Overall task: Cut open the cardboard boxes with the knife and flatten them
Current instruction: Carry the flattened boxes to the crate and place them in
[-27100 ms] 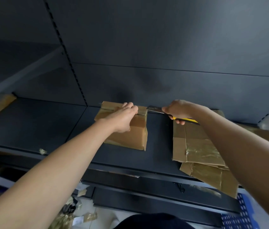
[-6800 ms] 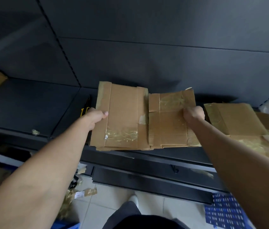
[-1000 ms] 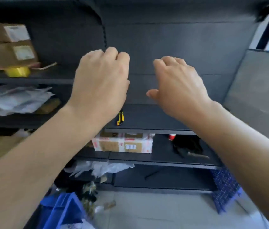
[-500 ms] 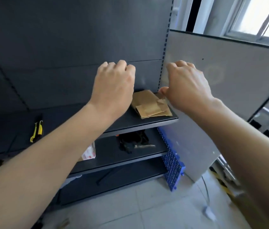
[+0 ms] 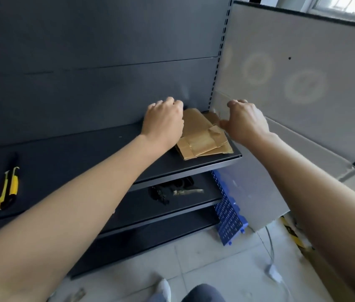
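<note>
A stack of flattened brown cardboard boxes (image 5: pixel 202 140) with tape on them lies at the right end of the dark shelf (image 5: pixel 85 153). My left hand (image 5: pixel 163 120) hovers over the stack's left edge, fingers loosely curled, holding nothing. My right hand (image 5: pixel 246 120) hangs just right of the stack, fingers loosely bent and thumb pointing at the cardboard, also empty. The yellow and black utility knife (image 5: pixel 8 188) lies on the same shelf far to the left, well away from both hands.
A grey panel (image 5: pixel 302 94) closes the shelf's right side. On the lower shelf lies a dark bundle (image 5: pixel 170 190). A blue perforated crate (image 5: pixel 228 216) leans by the shelf's foot. A white cable and plug (image 5: pixel 274 273) lie on the tiled floor.
The view has swung further right and down; both empty hands have dropped closer to the flattened stack. The knife stays on the shelf at the left.
</note>
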`<state>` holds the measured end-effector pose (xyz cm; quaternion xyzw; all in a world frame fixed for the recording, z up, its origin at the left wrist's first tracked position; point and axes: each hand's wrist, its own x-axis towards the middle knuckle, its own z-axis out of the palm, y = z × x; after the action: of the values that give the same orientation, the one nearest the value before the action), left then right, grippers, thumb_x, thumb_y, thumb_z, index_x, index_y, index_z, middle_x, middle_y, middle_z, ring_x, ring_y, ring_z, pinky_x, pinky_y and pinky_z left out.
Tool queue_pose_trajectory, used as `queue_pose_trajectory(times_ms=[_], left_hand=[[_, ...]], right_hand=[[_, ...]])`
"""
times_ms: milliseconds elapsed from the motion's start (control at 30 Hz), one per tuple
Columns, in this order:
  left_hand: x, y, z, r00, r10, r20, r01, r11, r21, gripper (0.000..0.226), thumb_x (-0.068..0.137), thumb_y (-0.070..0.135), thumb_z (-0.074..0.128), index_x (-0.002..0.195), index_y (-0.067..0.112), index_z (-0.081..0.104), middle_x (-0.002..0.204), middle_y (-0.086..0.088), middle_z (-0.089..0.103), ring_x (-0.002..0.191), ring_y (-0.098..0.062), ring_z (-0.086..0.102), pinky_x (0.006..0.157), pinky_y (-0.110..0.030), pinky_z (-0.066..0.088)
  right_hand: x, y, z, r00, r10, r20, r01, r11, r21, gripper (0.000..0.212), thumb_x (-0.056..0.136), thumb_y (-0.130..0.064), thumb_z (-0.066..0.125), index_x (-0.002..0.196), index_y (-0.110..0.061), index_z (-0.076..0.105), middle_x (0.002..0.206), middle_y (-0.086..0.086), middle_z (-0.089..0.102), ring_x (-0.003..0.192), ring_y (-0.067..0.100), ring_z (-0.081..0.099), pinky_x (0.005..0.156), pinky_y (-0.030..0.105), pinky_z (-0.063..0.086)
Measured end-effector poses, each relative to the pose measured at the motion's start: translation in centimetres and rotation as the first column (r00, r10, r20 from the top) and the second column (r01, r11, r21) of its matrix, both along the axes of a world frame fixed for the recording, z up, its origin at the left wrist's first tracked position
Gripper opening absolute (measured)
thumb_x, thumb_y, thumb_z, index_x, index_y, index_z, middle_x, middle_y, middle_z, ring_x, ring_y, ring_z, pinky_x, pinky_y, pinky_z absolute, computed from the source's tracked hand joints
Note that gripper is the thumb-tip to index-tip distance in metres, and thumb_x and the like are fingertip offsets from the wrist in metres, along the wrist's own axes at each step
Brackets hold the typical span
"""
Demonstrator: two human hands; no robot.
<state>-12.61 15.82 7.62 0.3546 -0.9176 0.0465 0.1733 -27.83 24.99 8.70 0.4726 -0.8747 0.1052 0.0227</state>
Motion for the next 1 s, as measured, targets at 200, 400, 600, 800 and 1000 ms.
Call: queue_pose_trajectory(times_ms=[200, 400, 600, 800, 1000], left_hand=[[-4.2, -4.5, -4.9, 0.993, 0.055, 0.104, -0.074, 0.980, 0.182, 0.035, 0.096, 0.024, 0.053, 0.126, 0.005, 0.052, 0.126, -0.013, 0.055, 0.114, -0.031, 0.054, 0.094, -0.040, 0.041], [-8.7, -7.4, -9.1, 0.970, 0.215, 0.110, -0.241, 0.866, 0.438, 0.037, 0.094, 0.029, 0.057, 0.122, 0.005, 0.053, 0.127, -0.012, 0.054, 0.113, -0.031, 0.055, 0.089, -0.041, 0.045], [-11.7, -10.2, -13.1, 0.816, 0.571, 0.088, -0.363, 0.388, 0.847, 0.050, 0.087, 0.034, 0.066, 0.126, 0.005, 0.054, 0.128, -0.010, 0.057, 0.113, -0.029, 0.057, 0.085, -0.034, 0.047], [-12.6, -11.0, -15.0, 0.589, 0.801, 0.108, -0.196, 0.012, 0.980, 0.049, 0.083, 0.022, 0.073, 0.125, 0.003, 0.054, 0.123, -0.012, 0.060, 0.109, -0.029, 0.059, 0.092, -0.038, 0.050], [-12.6, -11.6, -15.0, 0.609, 0.753, 0.248, -0.418, 0.040, 0.908, 0.044, 0.097, 0.024, 0.054, 0.128, -0.006, 0.049, 0.106, -0.015, 0.058, 0.109, -0.025, 0.055, 0.090, -0.030, 0.044]], right_hand=[[-4.8, -4.1, -5.5, 0.987, -0.033, 0.159, 0.014, 0.992, 0.122, 0.045, 0.092, -0.037, 0.060, 0.125, -0.008, 0.052, 0.124, 0.016, 0.056, 0.113, 0.035, 0.053, 0.091, 0.043, 0.044], [-9.8, -8.8, -9.9, 0.954, -0.001, 0.299, -0.055, 0.982, 0.179, 0.043, 0.091, -0.038, 0.062, 0.121, -0.008, 0.054, 0.118, 0.013, 0.059, 0.102, 0.030, 0.056, 0.084, 0.040, 0.048], [-14.5, -12.3, -13.4, 0.877, 0.038, 0.478, -0.150, 0.968, 0.199, 0.046, 0.092, -0.036, 0.061, 0.124, -0.003, 0.052, 0.113, 0.016, 0.062, 0.102, 0.032, 0.059, 0.080, 0.035, 0.047], [-16.3, -14.4, -16.5, 0.754, -0.046, 0.656, -0.126, 0.969, 0.213, 0.040, 0.090, -0.032, 0.061, 0.116, -0.002, 0.058, 0.100, 0.015, 0.067, 0.077, 0.023, 0.061, 0.071, 0.035, 0.053], [-17.1, -15.9, -18.1, 0.694, -0.174, 0.699, 0.026, 0.976, 0.216, 0.047, 0.086, -0.038, 0.060, 0.119, -0.005, 0.059, 0.113, 0.015, 0.064, 0.101, 0.030, 0.060, 0.090, 0.042, 0.050]])
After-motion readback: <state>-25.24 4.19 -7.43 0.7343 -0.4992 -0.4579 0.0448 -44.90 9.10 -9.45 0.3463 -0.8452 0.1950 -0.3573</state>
